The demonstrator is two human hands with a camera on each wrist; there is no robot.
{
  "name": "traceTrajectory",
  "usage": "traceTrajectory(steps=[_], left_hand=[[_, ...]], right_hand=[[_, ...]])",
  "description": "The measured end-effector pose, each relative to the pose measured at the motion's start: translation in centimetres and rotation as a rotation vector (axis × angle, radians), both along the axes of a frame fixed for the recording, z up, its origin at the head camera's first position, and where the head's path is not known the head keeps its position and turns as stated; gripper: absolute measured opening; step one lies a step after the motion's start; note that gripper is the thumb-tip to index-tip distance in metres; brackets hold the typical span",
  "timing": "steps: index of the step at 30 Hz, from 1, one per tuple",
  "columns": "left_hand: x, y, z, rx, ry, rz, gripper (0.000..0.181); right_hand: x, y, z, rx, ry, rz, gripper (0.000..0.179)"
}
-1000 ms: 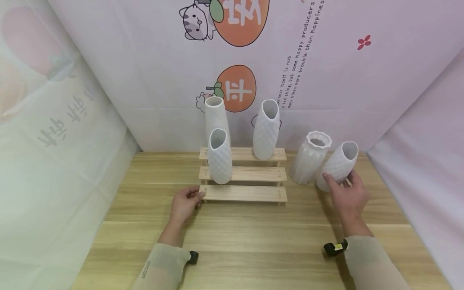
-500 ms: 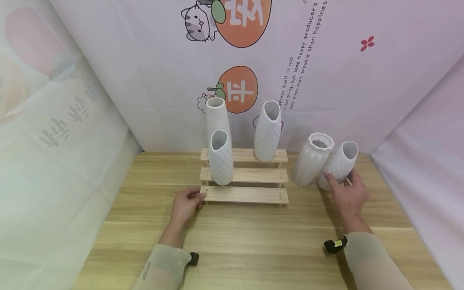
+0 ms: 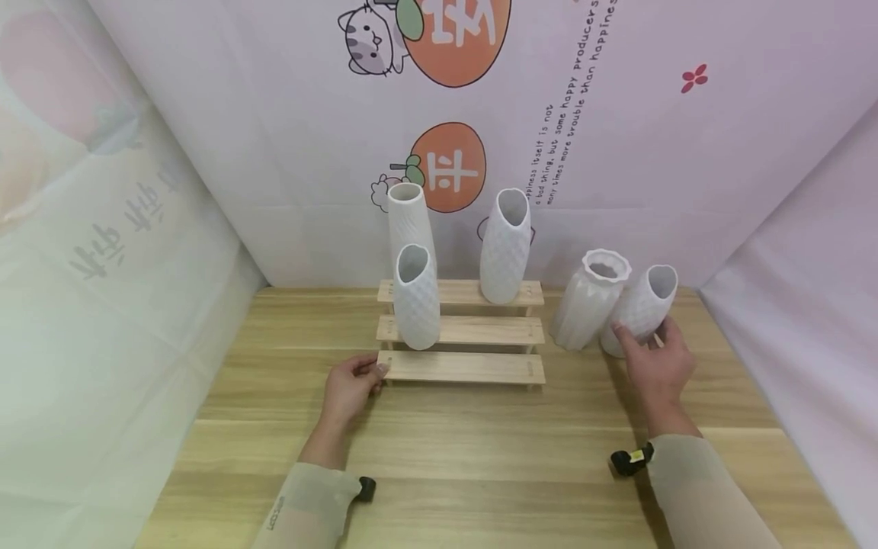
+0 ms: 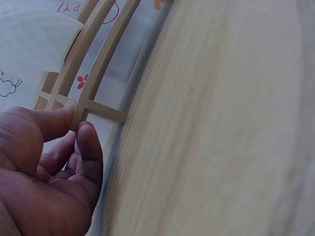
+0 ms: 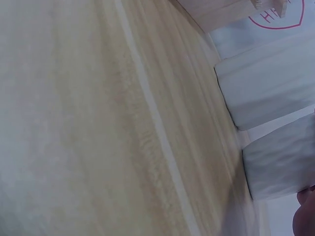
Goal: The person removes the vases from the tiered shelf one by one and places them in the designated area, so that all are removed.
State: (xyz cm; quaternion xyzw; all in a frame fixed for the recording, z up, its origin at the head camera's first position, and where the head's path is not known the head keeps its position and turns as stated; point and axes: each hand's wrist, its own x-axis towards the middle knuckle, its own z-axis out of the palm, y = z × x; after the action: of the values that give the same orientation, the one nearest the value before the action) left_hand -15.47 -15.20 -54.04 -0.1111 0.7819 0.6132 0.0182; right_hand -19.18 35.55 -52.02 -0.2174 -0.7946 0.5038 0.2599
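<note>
Item one: wooden stand, three tiers, stepped, on the left-centre of the table; nearest tier lowest, farthest tier highest. Near tier's left end pinched by the left hand, thumb on one face and finger on the other, as the left wrist view confirms.

Item two: diamond-textured vase, white, slanted mouth, at the far right of the table. Held in the right hand, thumb on its left side, fingers round its right; base at the table top. The right wrist view shows only a small part of this hand, at the lower right edge.

Item three: scalloped-rim vase, white, ribbed, on the table between stand and held vase, just beside the latter; whether the two touch cannot be told.

Item four: middle-tier vase, white, textured, slanted mouth, at the left of the middle tier.

Item five: tall round-mouthed vase, white, left end of the far tier, its lower part hidden behind item four.

Item six: top-right vase, white, diamond texture, slanted mouth, toward the right end of the far tier.

Surroundings: pale printed backdrop on the far side, bearing orange fruit motifs and a cat drawing. Light sleeves cover both forearms; a black device sits at the left wrist.
</note>
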Motion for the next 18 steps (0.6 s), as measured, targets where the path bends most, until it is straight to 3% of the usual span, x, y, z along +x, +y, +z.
traceTrajectory(steps=[11,18], left_hand=[[0.14,-0.13,-0.02,-0.006,-0.004,0.003,0.039],[0.03,-0.17,-0.18,-0.007,0.002,-0.003,0.039]], right_hand=[[0.15,-0.02,-0.45,0.013,-0.013,0.019,0.081],[0.12,-0.09,-0.73,0.057,0.024,0.028,0.079]])
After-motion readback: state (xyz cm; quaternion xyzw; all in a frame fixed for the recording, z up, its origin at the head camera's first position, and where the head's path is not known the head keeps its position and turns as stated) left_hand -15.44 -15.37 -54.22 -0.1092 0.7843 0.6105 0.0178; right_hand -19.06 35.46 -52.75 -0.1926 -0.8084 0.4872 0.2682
